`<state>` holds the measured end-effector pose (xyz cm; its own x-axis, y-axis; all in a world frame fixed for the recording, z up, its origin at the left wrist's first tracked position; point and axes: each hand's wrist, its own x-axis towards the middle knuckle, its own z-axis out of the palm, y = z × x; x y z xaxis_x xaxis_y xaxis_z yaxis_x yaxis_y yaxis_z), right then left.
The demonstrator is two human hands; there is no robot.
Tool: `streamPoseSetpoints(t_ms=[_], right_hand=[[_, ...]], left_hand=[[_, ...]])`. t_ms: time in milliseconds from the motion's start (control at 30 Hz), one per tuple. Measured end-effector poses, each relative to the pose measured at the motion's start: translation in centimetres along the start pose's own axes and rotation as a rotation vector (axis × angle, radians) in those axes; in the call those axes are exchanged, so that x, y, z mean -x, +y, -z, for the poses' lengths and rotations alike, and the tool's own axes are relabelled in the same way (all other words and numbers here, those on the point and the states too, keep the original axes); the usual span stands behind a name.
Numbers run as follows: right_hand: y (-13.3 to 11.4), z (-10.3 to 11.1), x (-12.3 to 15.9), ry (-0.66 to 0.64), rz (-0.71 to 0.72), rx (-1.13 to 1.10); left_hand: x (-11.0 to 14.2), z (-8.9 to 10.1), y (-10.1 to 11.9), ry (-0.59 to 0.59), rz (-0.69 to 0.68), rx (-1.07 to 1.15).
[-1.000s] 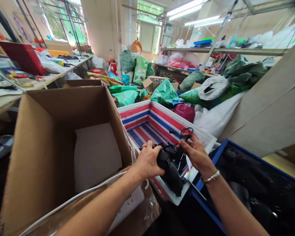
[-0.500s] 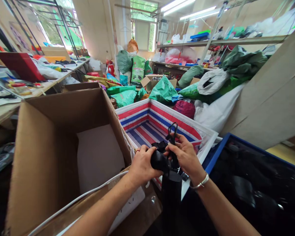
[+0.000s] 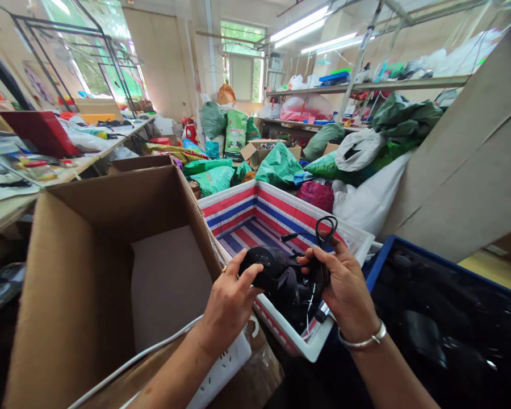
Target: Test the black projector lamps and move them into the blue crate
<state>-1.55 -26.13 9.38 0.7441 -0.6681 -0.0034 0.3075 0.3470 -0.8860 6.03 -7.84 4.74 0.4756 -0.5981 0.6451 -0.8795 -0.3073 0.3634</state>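
My left hand [image 3: 234, 298] grips a glossy black rounded plastic device [image 3: 266, 266], fingers over its top and side; its exact kind I cannot make out. Pinched in my right hand [image 3: 340, 278] is a thin black cable [image 3: 331, 227], which loops above the fingers. One small plug end [image 3: 287, 236] points left over the striped lining. Both hands are above the near corner of a white crate [image 3: 313, 349] lined with red, white and blue striped cloth [image 3: 238, 227]. More black parts [image 3: 296, 295] lie under the hands, with a thin white strip among them.
A tall open cardboard box [image 3: 68, 284] stands at left, a flat sheet [image 3: 166, 284] on its bottom. A white power strip [image 3: 221, 369] lies in front. At right is a blue bin [image 3: 381, 264] of black items. Green sacks [image 3: 279, 165] and a cluttered bench [image 3: 89, 150] lie beyond.
The black device has turned and moved slightly up and left with my left hand. My right hand has shifted right, and the cable is spread into a wider loop. A dark cylinder below is gone from view.
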Motion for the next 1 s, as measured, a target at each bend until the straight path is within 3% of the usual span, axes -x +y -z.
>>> streamPoseSetpoints(t_ms=[100, 200, 400, 533, 633, 700, 833, 1000], right_hand=[[-0.1, -0.3, 0.1, -0.006, 0.024, -0.016], [0.1, -0.5, 0.0, -0.011, 0.033, -0.028], [1.2, -2.0, 1.4, -0.140, -0.071, 0.025], [0.6, -1.8, 0.3, -0.183, -0.030, 0.075], [-0.3, 0.0, -2.1, -0.093, 0.146, 0.198], [-0.7, 1.6, -3.6, -0.054, 0.184, 0.307], [0.1, 4.3, -5.2, -0.062, 0.099, 0.381], [4.4, 6.0, -5.6, -0.105, -0.032, 0.505]], left_hand=[[0.2, 0.2, -0.3, 0.110, -0.095, -0.193], [0.5, 0.0, -0.6, 0.142, -0.116, -0.264], [0.3, -0.6, -0.1, 0.045, -0.224, -0.312], [-0.3, -1.0, 0.4, -0.002, -0.161, -0.261], [-0.8, -0.9, 0.2, 0.016, -0.075, -0.192], [-1.2, -0.4, -0.2, 0.030, -0.005, -0.116], [-2.1, 0.9, -1.0, 0.041, 0.123, 0.045], [-2.2, 2.0, -1.1, 0.034, 0.264, 0.175]])
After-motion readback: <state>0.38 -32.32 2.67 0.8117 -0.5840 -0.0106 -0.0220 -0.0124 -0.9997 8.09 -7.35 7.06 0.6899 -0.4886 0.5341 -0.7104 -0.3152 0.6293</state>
